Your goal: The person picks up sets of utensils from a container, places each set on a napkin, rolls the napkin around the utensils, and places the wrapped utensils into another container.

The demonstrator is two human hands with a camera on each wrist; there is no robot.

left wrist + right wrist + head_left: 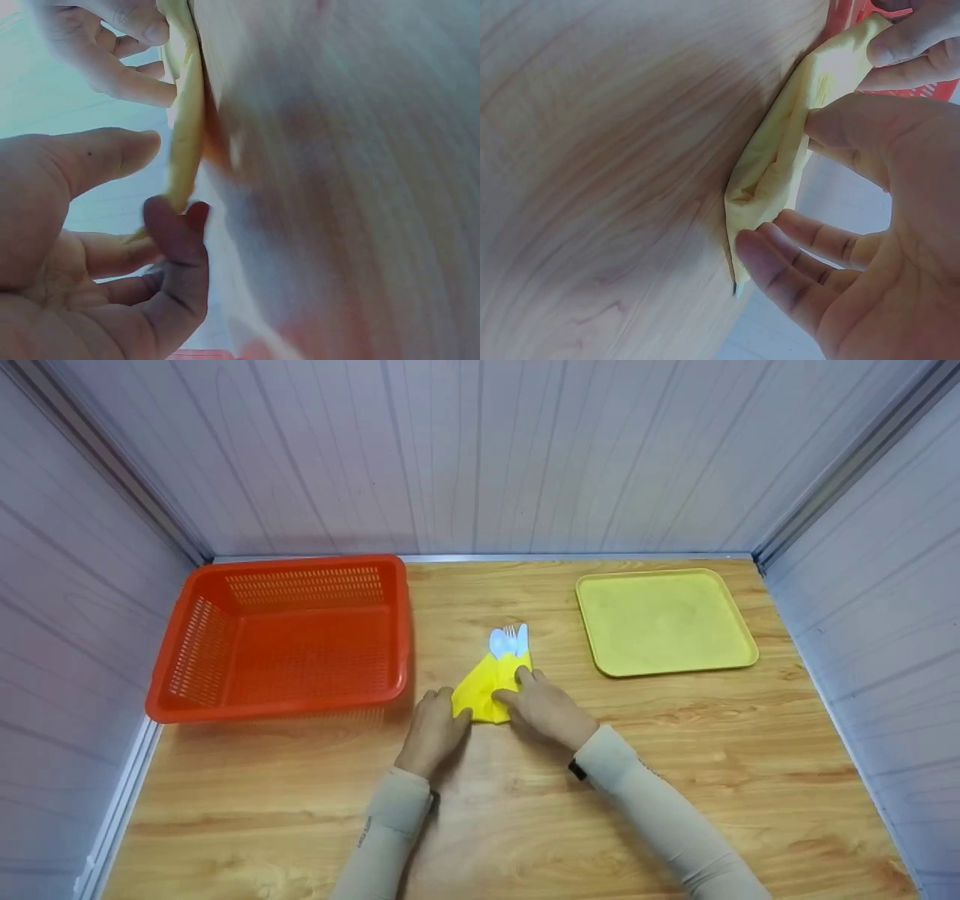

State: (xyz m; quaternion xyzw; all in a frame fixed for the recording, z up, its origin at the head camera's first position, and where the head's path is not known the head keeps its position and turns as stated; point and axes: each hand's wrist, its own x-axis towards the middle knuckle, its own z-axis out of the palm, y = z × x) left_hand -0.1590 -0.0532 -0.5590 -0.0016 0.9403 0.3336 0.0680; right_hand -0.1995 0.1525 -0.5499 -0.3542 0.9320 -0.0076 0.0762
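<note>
A folded yellow napkin [484, 690] lies on the table, wrapped over the lower part of a pale spoon [498, 643], a fork [511, 637] and a knife [523, 637]. Their heads stick out at its far end; the handles are hidden. My left hand [436, 727] holds the napkin's left corner between thumb and curled fingers. On the right side of the fold, my right hand [551, 709] rests with thumb and fingertips spread. The right wrist view shows its thumb and fingertips [754, 251] touching the napkin [780, 157].
A red-orange plastic basket [405, 660] with slotted walls stands at the left, close by my left hand. At the back right lies a flat yellow tray [664, 622]. Pale panel walls [480, 457] enclose the wooden table [712, 765] at the back and sides.
</note>
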